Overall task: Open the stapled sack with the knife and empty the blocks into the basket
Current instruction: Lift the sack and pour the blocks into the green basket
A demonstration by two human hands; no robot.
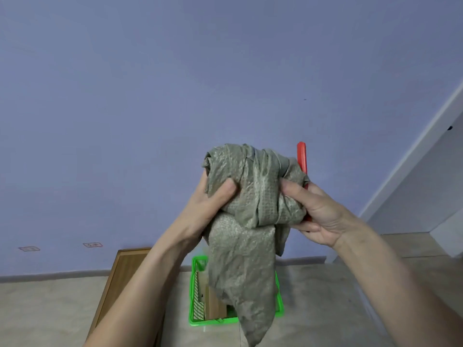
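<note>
Grey-green woven cloth fills the middle of our view: the sack (246,221) is bunched up high between both hands, its long axis running nearly straight down, from about twelve o'clock at the gathered top to six o'clock where the loose tail hangs.

Our left hand (213,204) grips the bundle from nine o'clock, fingers curled behind it and the thumb pressed into the front folds. Our right hand (318,216) grips it from three o'clock, thumb laid on the cloth, and the same hand also holds the red knife (302,159), whose handle stands upright at about one o'clock above the fist. We cannot tell whether its blade is out. Both hands sit level and equally close to the bundle.

What the coming move turns on is how the sack hangs over the green basket (280,306): the basket lies on the floor at six o'clock from the hands, directly beneath, and the hanging tail covers much of its middle. Inside it, at the left, we see tan wooden blocks (213,304) lying on the bottom; how many are there is hidden by the cloth.

We judge the sack limp and mostly emptied, so a shake straight down should clear anything left.

A wooden board (117,279) lies on the floor at nine o'clock from the basket.
</note>
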